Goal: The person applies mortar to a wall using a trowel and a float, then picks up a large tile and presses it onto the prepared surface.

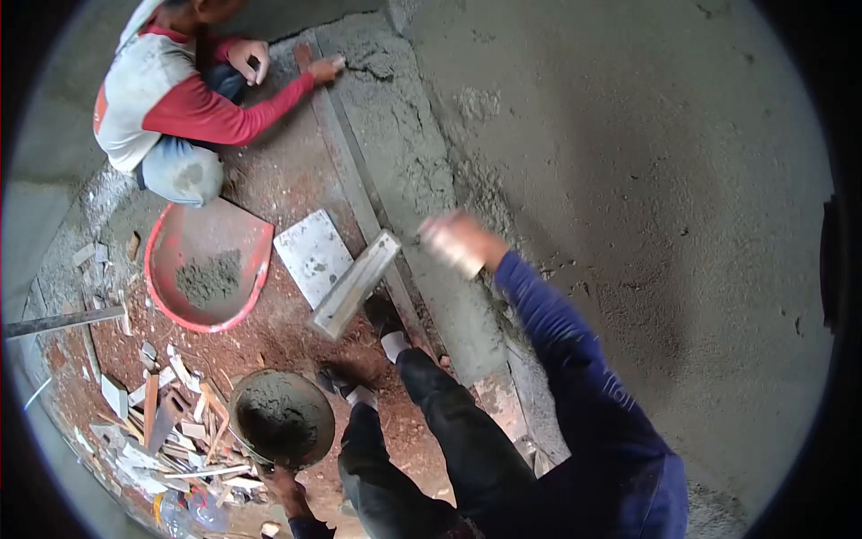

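At the lower left, my left hand (285,492) is closed at the near rim of a round bucket (327,422) holding wet grey mortar (277,415). My right hand (460,241) is stretched forward over a strip of rough wet mortar (431,193). Motion smears its fingers, and I cannot make out whether anything is in them. Just left of that hand lies a pale, mortar-stained bar (357,286), apart from it. The bar partly covers a white board (312,256) spotted with mortar.
A crouching co-worker (171,99) has one hand at the strip's far end. A long straight board (346,166) edges the strip. On the left are a red-rimmed scoop (153,269) with mortar and scattered wood scraps (171,422). A grey wet surface (646,180) spreads right.
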Available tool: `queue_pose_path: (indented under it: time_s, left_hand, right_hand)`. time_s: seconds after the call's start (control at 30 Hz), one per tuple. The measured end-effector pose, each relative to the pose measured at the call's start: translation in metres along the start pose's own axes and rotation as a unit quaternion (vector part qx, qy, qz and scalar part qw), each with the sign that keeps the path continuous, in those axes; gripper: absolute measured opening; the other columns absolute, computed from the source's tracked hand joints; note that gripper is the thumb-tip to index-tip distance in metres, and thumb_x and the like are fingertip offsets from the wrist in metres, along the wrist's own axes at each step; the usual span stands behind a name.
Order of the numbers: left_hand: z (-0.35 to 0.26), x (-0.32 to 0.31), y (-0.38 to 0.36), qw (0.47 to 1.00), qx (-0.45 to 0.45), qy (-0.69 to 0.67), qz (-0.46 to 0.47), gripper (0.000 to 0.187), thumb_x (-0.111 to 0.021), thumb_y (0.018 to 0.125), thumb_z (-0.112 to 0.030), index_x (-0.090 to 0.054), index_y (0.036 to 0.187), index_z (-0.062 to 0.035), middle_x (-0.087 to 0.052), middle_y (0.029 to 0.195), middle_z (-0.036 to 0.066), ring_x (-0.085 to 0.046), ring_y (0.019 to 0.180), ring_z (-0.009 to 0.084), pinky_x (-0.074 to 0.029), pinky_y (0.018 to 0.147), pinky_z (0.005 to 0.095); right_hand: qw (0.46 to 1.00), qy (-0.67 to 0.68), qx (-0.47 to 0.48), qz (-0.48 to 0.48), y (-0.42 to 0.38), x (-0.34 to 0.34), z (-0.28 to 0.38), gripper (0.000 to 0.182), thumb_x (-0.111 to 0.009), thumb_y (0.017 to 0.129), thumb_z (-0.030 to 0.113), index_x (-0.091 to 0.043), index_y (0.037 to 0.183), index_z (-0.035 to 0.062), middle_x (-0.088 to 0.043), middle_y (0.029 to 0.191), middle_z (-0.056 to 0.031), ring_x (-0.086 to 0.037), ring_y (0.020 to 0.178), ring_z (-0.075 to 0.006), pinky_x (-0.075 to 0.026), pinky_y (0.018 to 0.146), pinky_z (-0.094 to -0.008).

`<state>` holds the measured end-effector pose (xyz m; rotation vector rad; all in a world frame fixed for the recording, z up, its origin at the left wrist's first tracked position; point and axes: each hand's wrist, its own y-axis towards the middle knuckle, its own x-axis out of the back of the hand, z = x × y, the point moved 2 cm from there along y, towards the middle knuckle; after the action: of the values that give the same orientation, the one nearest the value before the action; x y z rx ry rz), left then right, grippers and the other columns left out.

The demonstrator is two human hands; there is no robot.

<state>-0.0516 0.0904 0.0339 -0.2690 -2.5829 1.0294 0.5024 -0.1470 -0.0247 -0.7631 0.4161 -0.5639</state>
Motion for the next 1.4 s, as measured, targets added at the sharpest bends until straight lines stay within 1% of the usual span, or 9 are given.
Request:
queue_pose_path:
  time_s: [0.03,0.1,0.27,0.47,0.57,0.63,0.73,1.1,1.4]
  left_hand:
    - [-0.001,-0.002,-0.001,1.000,0.007,0.008,0.010,0.061,-0.065,0.077,0.002,-0.043,0.134,-0.0033,-0.056,0.120,0.011,-0.059,0.098,0.0251,-0.052,0.080,0.0386]
    - [0.000,-0.018,-0.010,1.000,0.023,0.015,-0.001,0.058,-0.064,0.078,0.000,-0.044,0.133,-0.0027,-0.056,0.120,0.011,-0.059,0.097,0.0252,-0.052,0.082,0.0386]
    - [0.040,-0.049,-0.027,0.991,0.101,0.015,-0.083,0.063,-0.060,0.084,-0.006,-0.031,0.140,-0.0037,-0.053,0.125,0.011,-0.049,0.115,0.0235,-0.046,0.093,0.0404]
    - [-0.033,-0.174,-0.040,0.988,-0.013,0.082,0.128,0.056,-0.060,0.078,-0.001,-0.044,0.131,0.0047,-0.060,0.110,0.012,-0.058,0.096,0.0217,-0.049,0.079,0.0330]
    - [-0.087,-0.223,-0.073,0.979,-0.116,0.105,0.128,0.048,-0.064,0.073,-0.006,-0.055,0.120,0.0042,-0.063,0.106,0.018,-0.061,0.097,0.0287,-0.048,0.085,0.0378]
    - [-0.121,-0.239,-0.086,0.950,-0.214,0.161,0.159,0.047,-0.066,0.073,-0.006,-0.055,0.118,0.0052,-0.063,0.104,0.017,-0.060,0.096,0.0275,-0.048,0.085,0.0363]
    - [-0.179,-0.264,-0.105,0.923,-0.283,0.117,0.235,0.049,-0.065,0.072,-0.004,-0.053,0.118,0.0071,-0.062,0.109,0.019,-0.060,0.100,0.0290,-0.046,0.091,0.0364]
    - [-0.235,-0.171,-0.092,0.923,-0.240,0.030,0.298,0.051,-0.058,0.080,0.001,-0.047,0.130,0.0020,-0.060,0.109,0.011,-0.059,0.093,0.0180,-0.050,0.078,0.0301]
    - [-0.226,-0.078,-0.083,0.995,-0.047,-0.050,0.072,0.050,-0.058,0.075,0.000,-0.049,0.124,0.0034,-0.060,0.102,0.010,-0.058,0.085,0.0193,-0.048,0.072,0.0301]
  right_hand:
    - [0.988,0.115,0.042,-0.093,-0.012,0.048,0.003,0.030,-0.055,0.094,0.029,-0.061,0.107,0.0032,-0.059,0.075,-0.0036,-0.057,0.059,-0.0110,-0.051,0.049,-0.0257]
    - [0.956,-0.046,-0.010,-0.289,-0.071,0.062,0.088,0.031,-0.058,0.093,0.032,-0.061,0.097,0.0021,-0.057,0.069,-0.0029,-0.055,0.057,-0.0086,-0.047,0.043,-0.0213]
    - [0.937,-0.311,0.028,-0.159,-0.204,-0.011,0.164,0.039,-0.056,0.092,0.042,-0.061,0.093,0.0038,-0.060,0.065,-0.0083,-0.061,0.059,-0.0171,-0.051,0.053,-0.0330]
    - [0.776,-0.629,0.026,-0.047,-0.211,-0.091,0.118,0.037,-0.045,0.094,0.034,-0.063,0.084,0.0025,-0.065,0.078,-0.0225,-0.065,0.076,-0.0397,-0.051,0.069,-0.0486]
    - [0.739,-0.669,0.066,-0.053,-0.188,-0.123,0.095,0.030,-0.047,0.092,0.026,-0.063,0.082,0.0027,-0.065,0.079,-0.0228,-0.065,0.075,-0.0405,-0.051,0.068,-0.0494]
    - [0.694,-0.639,0.234,-0.236,-0.184,-0.157,0.097,0.026,-0.047,0.089,0.019,-0.062,0.077,0.0011,-0.064,0.078,-0.0247,-0.064,0.075,-0.0410,-0.051,0.067,-0.0498]
    - [0.795,-0.556,0.115,-0.214,-0.186,-0.198,0.119,0.028,-0.049,0.088,0.020,-0.062,0.076,-0.0019,-0.062,0.075,-0.0274,-0.064,0.075,-0.0415,-0.051,0.066,-0.0481]
    - [0.862,-0.472,0.145,-0.114,-0.264,-0.239,0.155,0.035,-0.050,0.091,0.030,-0.058,0.096,-0.0028,-0.063,0.088,-0.0270,-0.058,0.082,-0.0474,-0.046,0.076,-0.0531]
    - [0.896,-0.377,0.235,0.024,-0.211,-0.310,0.190,0.041,-0.052,0.090,0.038,-0.061,0.090,-0.0019,-0.063,0.084,-0.0223,-0.062,0.080,-0.0411,-0.049,0.074,-0.0457]
